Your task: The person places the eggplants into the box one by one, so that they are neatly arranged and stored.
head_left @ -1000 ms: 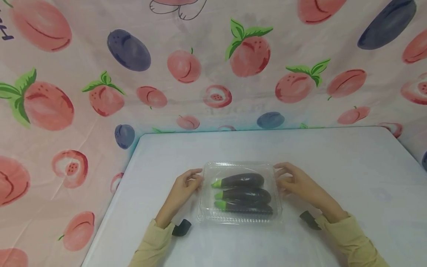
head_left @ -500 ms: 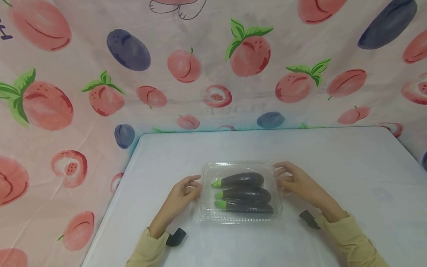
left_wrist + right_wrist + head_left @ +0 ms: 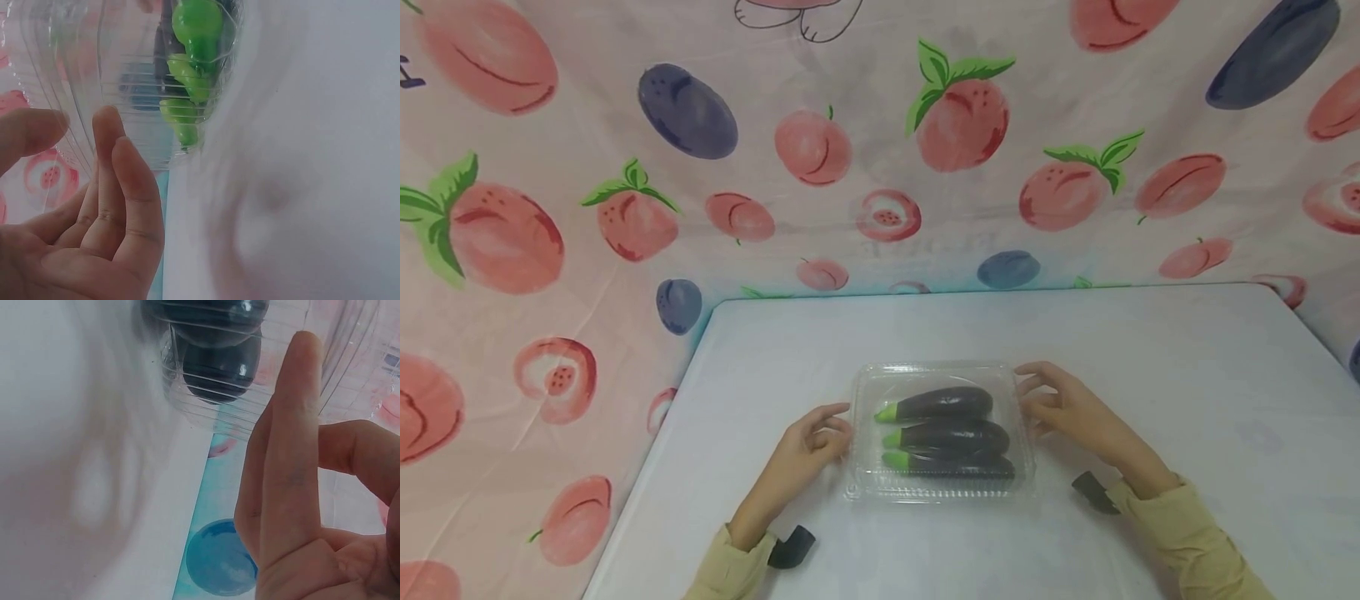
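Note:
A clear plastic clamshell container with its lid down lies on the table. Inside are three dark purple eggplants with green stem ends pointing left. My left hand is at the container's left side; in the left wrist view its thumb and fingertips pinch the rim from either side. On the right side my right hand holds the rim, its index finger extended along the clear wall and its thumb behind that finger. Other fingers of the right hand are partly hidden.
The white table meets a fruit-printed cloth along its far edge and at its left side. Black wrist pieces stick out from beneath both yellow-green sleeves, close over the table top.
My left hand has slid toward me along the container's left side, and its forearm has drawn back a little. The container and my right hand have stayed nearly in place.

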`<state>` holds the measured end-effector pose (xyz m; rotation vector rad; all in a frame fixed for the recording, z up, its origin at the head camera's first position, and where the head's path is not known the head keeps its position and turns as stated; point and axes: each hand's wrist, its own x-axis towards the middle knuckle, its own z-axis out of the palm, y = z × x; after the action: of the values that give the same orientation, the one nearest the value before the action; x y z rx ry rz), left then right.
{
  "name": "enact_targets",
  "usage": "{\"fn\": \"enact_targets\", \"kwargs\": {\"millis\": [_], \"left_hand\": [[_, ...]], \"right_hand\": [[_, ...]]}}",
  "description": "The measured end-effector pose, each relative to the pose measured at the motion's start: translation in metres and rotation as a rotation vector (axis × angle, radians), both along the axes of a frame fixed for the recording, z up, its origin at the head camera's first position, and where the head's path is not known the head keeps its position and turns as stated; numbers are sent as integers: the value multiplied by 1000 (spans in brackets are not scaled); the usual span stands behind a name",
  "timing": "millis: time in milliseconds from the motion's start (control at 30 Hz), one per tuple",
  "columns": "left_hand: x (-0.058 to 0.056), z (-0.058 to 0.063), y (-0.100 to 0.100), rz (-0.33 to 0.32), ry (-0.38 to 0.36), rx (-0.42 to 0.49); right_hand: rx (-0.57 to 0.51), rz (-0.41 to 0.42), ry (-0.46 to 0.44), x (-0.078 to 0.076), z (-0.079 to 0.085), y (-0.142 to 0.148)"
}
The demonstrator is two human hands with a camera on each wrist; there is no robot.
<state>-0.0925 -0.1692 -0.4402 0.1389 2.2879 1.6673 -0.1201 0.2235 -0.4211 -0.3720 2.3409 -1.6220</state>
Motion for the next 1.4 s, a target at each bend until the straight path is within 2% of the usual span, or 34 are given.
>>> {"fn": "enact_targets", "kwargs": {"millis": [700,1133,1400], "left_hand": [[18,8,-4,-94,-104,84],[19,4,-3,-118,-149,126],[20,3,-1,-119,-171,152]], "right_hand": [[38,-28,8,-2,4,1],[48,-32,10,-3,2,0],[172,-75,78,2,8,-1]]}}
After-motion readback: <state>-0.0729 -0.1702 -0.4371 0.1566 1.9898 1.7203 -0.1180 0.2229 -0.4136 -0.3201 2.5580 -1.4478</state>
